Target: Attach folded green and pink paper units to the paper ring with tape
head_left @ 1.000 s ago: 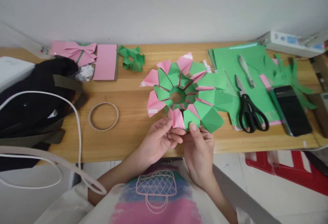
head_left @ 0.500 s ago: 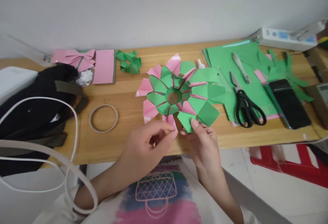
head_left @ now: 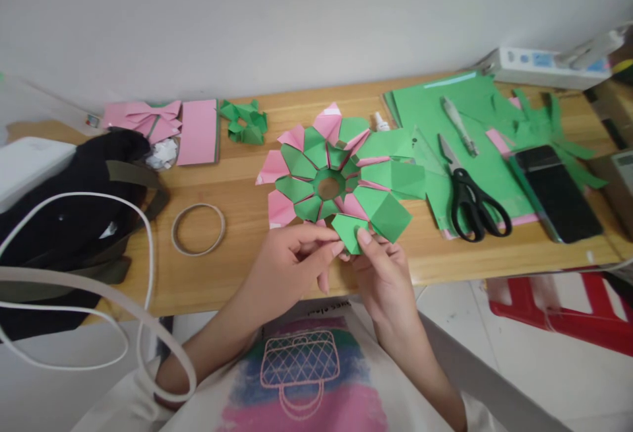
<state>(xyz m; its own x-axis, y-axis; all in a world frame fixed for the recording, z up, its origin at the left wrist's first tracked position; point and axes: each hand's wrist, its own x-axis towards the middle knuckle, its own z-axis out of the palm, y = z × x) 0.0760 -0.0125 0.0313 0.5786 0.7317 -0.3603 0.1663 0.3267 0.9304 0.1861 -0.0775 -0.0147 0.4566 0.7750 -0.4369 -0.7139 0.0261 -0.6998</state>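
A ring-shaped paper flower of folded green and pink petals, with a round hole in the middle, lies on the wooden table in front of me. My right hand pinches a green petal at its near edge between thumb and fingers. My left hand is closed at the near-left side of the same petal, thumb and forefinger together on a pink part that the fingers mostly hide. White strips show on some pink petal tips.
Black-handled scissors, a utility knife and green paper sheets lie right, with a phone beyond. Left are a tape ring, a pink paper stack, a folded green piece, a black bag and a white cable.
My left hand has moved right, up against the green petal, and now covers most of the pink petal beside it. My right hand keeps its pinch. The view has shifted slightly.
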